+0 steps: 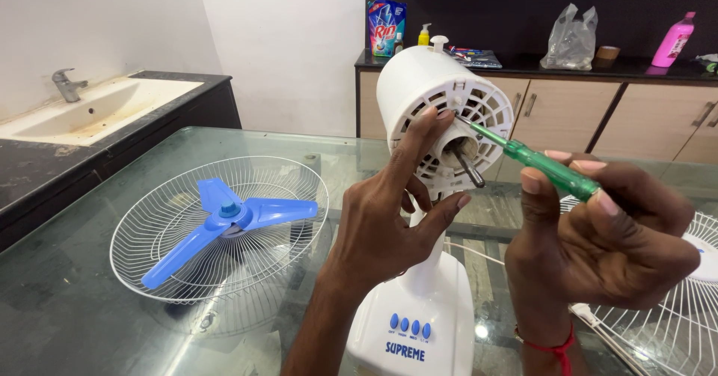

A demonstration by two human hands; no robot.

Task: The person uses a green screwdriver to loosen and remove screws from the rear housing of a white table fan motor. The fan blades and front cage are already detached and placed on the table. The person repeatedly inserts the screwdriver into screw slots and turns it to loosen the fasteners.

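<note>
Glass table: left hand fingers apart on fan motor housing; right hand fingers clamped on green screwdriver.

Both hands are raised in front of the chest, forearms coming up from the lower edge of the view. The left hand shows its back to the camera, wrist straight, fingers spread and stretched upward and forward, the index fingertip highest and the thumb splayed out to the right. The right hand sits lower and to the right, fingers curled inward in a loose fist, thumb upright and index finger laid along the top in a pinching hold. A red thread circles the right wrist. The right palm seems turned leftward, though the knuckles hide it.
</note>
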